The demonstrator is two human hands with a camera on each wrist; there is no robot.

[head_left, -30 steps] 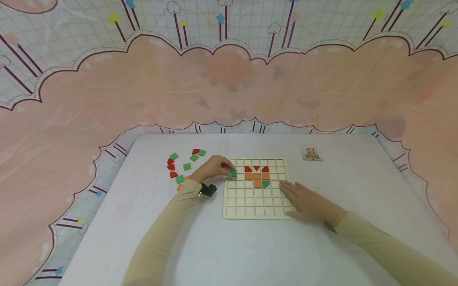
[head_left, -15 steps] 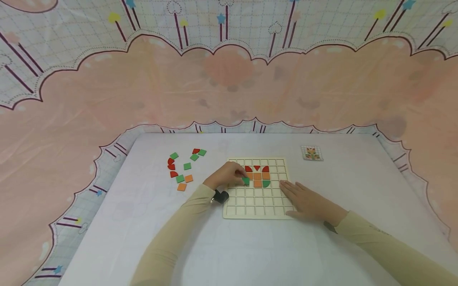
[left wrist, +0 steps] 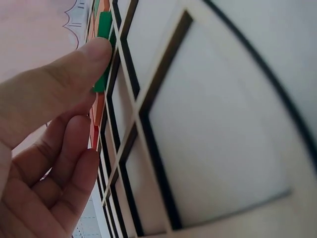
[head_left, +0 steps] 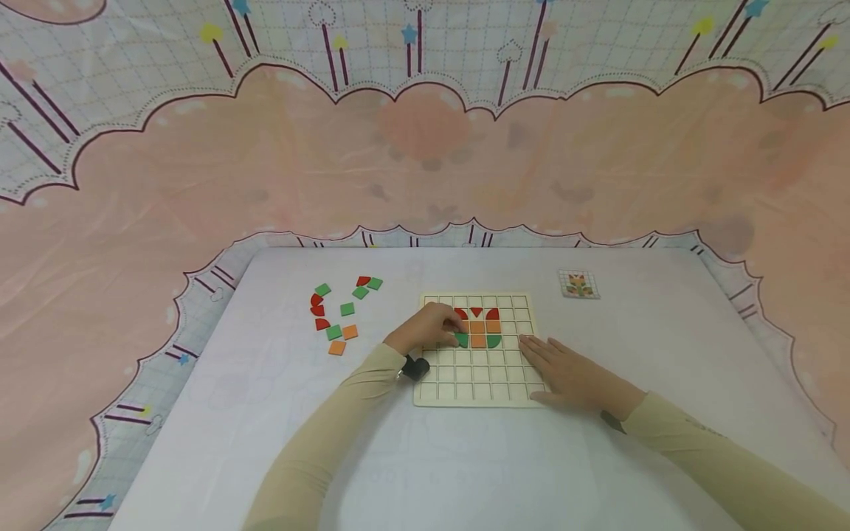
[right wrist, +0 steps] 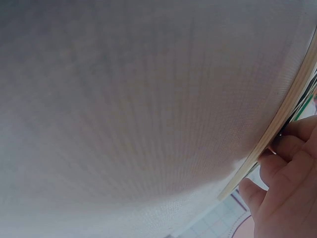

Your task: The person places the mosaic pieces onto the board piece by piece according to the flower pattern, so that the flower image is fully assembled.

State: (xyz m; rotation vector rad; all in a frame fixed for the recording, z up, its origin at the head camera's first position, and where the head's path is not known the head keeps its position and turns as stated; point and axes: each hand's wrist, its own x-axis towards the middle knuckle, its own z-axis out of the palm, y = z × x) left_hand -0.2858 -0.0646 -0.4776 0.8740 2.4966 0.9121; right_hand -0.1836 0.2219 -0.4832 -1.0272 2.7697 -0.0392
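Note:
A wooden grid board lies on the white table. On it are red pieces in a row, orange squares below, and a green quarter-circle tile at right. At the left of that lower row, my left hand pinches another green quarter-circle tile at its cell. The thumb lies against this tile in the left wrist view; the index fingertip is mostly hidden. My right hand rests with extended fingers on the board's right edge, its fingers at the rim in the right wrist view.
Left of the board lie loose tiles: several green squares, several red quarter-circles and two orange squares. A small pattern card with a flower picture lies at the back right. Patterned cloth hangs behind the table.
My left hand has moved right from the board's left edge, carrying the green quarter-circle tile to the cell beside the lower orange square. My right hand stays still.

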